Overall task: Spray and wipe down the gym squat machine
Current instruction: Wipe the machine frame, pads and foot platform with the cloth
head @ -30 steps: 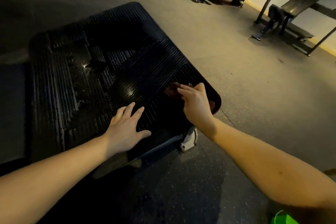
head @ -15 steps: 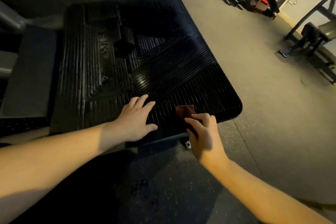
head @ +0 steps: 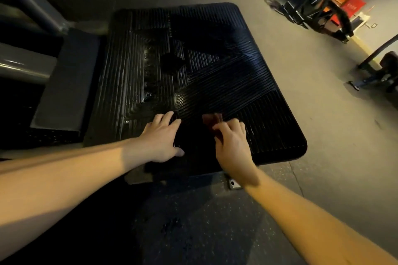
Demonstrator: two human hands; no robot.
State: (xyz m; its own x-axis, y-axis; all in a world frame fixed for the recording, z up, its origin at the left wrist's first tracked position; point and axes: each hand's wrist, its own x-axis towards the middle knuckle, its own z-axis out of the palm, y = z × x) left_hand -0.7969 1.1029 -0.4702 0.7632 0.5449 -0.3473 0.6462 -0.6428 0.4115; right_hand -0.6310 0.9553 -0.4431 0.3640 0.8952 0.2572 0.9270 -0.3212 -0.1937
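Note:
The squat machine's black ribbed footplate (head: 215, 54) fills the middle of the view, wet and shiny in patches. My left hand (head: 160, 137) lies flat on its near edge with fingers spread. Just to the right, my right hand (head: 231, 145) presses a small dark reddish cloth (head: 212, 119) onto the plate, fingers curled over it; only the cloth's far end shows past my fingertips. No spray bottle is in view.
Grey steel frame tubes (head: 23, 66) and a dark pad (head: 62, 90) of the machine sit at the left. A small metal foot bracket (head: 234, 184) pokes out under the plate. Other gym machines (head: 318, 4) stand at the back right on the rubber floor.
My right hand with the cloth has slid from the plate's right corner leftward, closer to my left hand. The view has shifted, showing more of the machine frame at left.

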